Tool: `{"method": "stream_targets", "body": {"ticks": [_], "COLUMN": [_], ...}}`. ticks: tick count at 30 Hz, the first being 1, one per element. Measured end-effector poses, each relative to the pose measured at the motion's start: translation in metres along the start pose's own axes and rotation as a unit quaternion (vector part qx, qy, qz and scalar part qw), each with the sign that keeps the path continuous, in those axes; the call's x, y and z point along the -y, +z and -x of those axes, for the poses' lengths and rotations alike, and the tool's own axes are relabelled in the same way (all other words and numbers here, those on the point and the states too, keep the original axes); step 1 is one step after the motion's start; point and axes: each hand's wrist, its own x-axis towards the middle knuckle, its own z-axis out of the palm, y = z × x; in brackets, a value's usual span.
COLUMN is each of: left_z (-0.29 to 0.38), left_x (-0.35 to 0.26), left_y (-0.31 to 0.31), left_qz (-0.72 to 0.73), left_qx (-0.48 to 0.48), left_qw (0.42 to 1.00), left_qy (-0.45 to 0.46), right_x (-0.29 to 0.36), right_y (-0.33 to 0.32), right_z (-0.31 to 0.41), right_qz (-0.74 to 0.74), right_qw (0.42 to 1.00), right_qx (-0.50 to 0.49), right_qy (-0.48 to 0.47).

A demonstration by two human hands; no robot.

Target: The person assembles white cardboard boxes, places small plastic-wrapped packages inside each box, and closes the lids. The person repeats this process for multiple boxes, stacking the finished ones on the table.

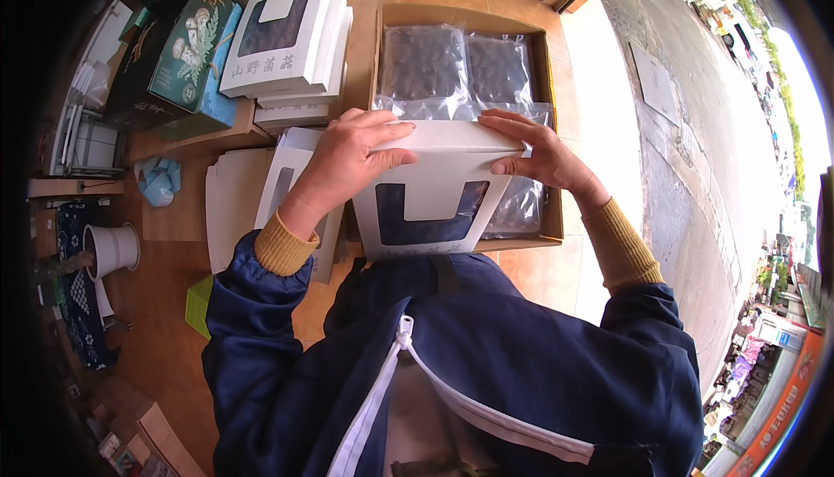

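Note:
Both my hands hold a white windowed cardboard box (430, 169) tilted up close to my body. My left hand (355, 151) grips its upper left corner, thumb on the front and fingers over the top edge. At the upper right corner, my right hand (534, 148) does the same. Dark blue shows through the box's cut-out window. Behind it stands an open brown carton (554, 171) holding clear plastic bags (427, 63) of dark pieces, perhaps dried mushrooms. The box hides part of the carton.
White windowed boxes (277, 34) are stacked at upper left, beside dark green gift boxes (189, 40) with mushroom pictures. Flat white cardboard (238, 197) leans below the stack. A white pot (114, 250) and a blue crumpled item (158, 180) lie farther left. Paved ground (677, 118) extends on the right.

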Motion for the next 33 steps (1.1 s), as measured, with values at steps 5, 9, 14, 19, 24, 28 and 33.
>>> {"method": "stream_targets", "body": {"ticks": [5, 9, 14, 19, 24, 28, 33], "left_z": [-0.001, -0.002, 0.001, 0.032, 0.100, 0.101, 0.105], "left_x": [0.007, 0.007, 0.009, 0.021, 0.035, 0.051, 0.049], "left_y": [0.007, 0.010, 0.018, 0.051, 0.105, 0.133, 0.115], "left_qz": [0.037, 0.008, 0.009, 0.271, 0.365, 0.401, 0.428], "left_qx": [0.002, -0.043, -0.085, -0.315, -0.158, -0.224, -0.292], "left_qw": [0.999, 0.999, 0.996, 0.890, 0.871, 0.828, 0.760], "left_qy": [-0.012, 0.021, 0.017, -0.189, -0.287, -0.320, -0.393], "right_x": [-0.017, -0.019, -0.026, -0.049, -0.081, -0.105, -0.092], "right_y": [0.014, 0.024, 0.038, 0.044, 0.061, 0.091, 0.159], "right_z": [0.012, 0.013, 0.011, 0.001, -0.006, 0.004, 0.063], "right_qz": [-0.065, -0.104, -0.145, -0.186, -0.285, -0.455, -0.439], "right_qw": [0.996, 0.991, 0.979, 0.963, 0.928, 0.870, 0.879], "right_qx": [-0.053, -0.086, -0.147, -0.197, -0.237, -0.168, -0.048], "right_qy": [0.020, 0.012, -0.003, -0.003, 0.029, 0.094, 0.181]}}
